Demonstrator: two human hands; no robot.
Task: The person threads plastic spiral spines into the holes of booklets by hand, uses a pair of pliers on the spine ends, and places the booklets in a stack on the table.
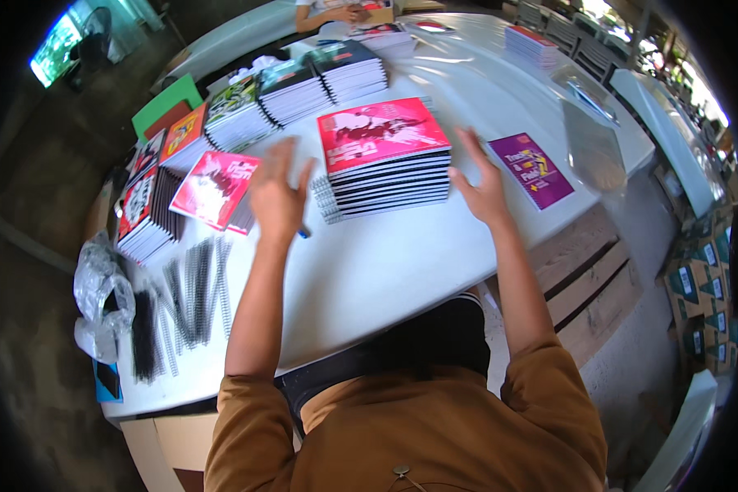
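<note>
A tall stack of spiral-bound notebooks (389,135) with a pink-red cover on top stands in the middle of the table, coil edges to the left. My left hand (277,197) is raised at the stack's left, fingers apart and slightly blurred, with nothing in it. Along the stack's right side is my right hand (480,184), also open; whether its fingers touch the pages I cannot tell. Left of my left hand lies a pink booklet (217,189), partly over other paper. A purple booklet (533,170) rests to the right of my right hand.
Several notebook piles (291,94) line the table's far left. Loose wire binding coils (195,287) and a crumpled plastic bag (102,291) lie at the left. Another person's hands (348,12) show across the white table (369,262). Cartons (701,287) stand at the right.
</note>
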